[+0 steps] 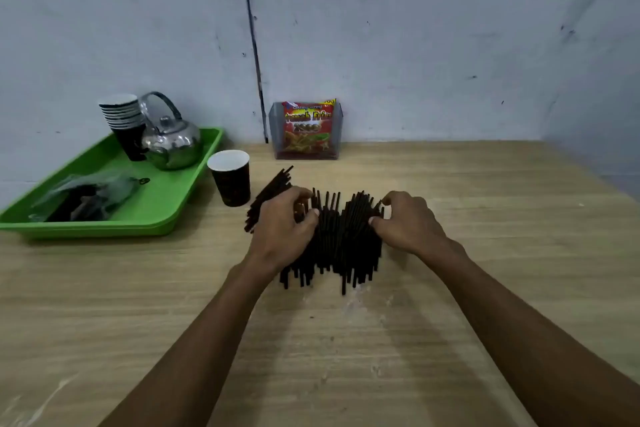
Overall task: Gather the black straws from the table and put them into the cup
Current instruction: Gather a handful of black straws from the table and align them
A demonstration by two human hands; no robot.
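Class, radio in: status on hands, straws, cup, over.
Left hand and right hand both gripping the black straws on the table. Cup upright, no straws visible inside. Path to cup clear.

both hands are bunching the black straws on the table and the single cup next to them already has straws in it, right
Not quite. The head view shows the left hand and right hand bunching the black straws on the table, but the single cup beside them shows only a white inside, with no straws in it yet.
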